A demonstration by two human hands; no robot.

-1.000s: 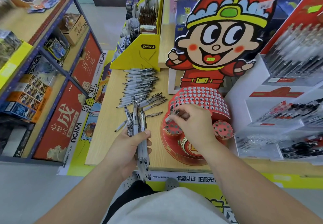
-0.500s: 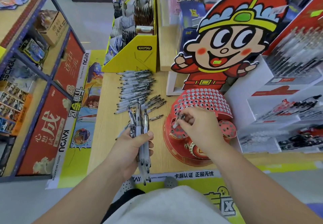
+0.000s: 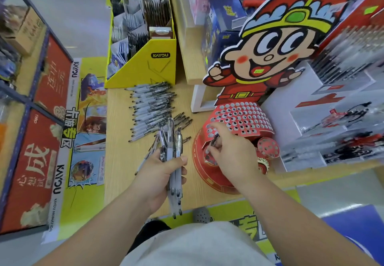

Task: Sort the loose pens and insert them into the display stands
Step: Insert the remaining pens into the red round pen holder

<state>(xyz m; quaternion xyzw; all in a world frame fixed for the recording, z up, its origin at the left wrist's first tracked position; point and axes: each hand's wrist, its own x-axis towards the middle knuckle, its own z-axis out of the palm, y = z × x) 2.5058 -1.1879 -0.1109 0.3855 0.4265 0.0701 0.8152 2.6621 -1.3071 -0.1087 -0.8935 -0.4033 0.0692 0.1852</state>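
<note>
Several pens [image 3: 170, 135] gripped in left hand [image 3: 160, 180]; right hand [image 3: 232, 157] pinches single pen [image 3: 215, 139], mostly hidden, over red stand [image 3: 243, 118].

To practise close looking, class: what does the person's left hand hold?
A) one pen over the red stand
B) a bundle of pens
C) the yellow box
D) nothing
B: the left hand grips a bundle of pens, while the right hand pinches a single pen at the red perforated display stand.

L hand [image 3: 160, 174] grips pen bundle [image 3: 173, 162]; R hand [image 3: 232, 157] pinches a pen [image 3: 214, 139] over red display stand [image 3: 239, 118]. Loose pens [image 3: 151, 108] on counter [image 3: 120, 141].
</note>
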